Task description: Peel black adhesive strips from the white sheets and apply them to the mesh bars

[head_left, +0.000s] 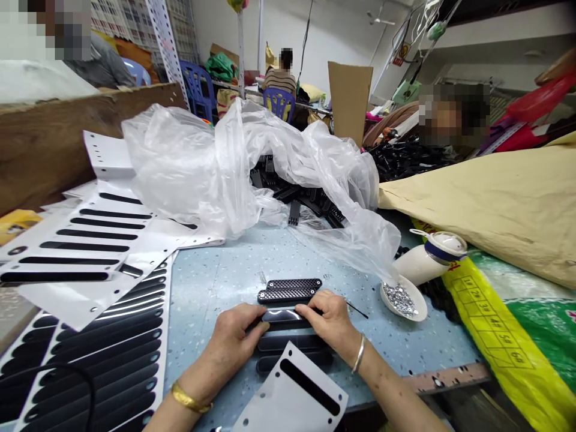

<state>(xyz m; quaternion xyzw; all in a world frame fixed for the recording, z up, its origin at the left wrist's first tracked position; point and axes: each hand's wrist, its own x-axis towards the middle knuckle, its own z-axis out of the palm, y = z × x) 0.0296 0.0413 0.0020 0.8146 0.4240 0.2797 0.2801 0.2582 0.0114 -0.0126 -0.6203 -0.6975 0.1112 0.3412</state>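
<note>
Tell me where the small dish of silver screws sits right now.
The dish of screws sits on the blue table, right of the right hand, touching the tipped white bottle.

Both our hands on a glossy black strip at the table's near edge.

Our left hand (236,339) and right hand (330,318) pinched the ends of the black strip (283,316), which lay on a white slotted plate (294,393). Just beyond it sat two black mesh grilles (290,289) on the speckled blue table (234,270). A small white dish of silver screws (402,298) stood to the right, a crumpled clear plastic bag (216,162) behind, and stacked white slotted panels (85,240) to the left.
</note>
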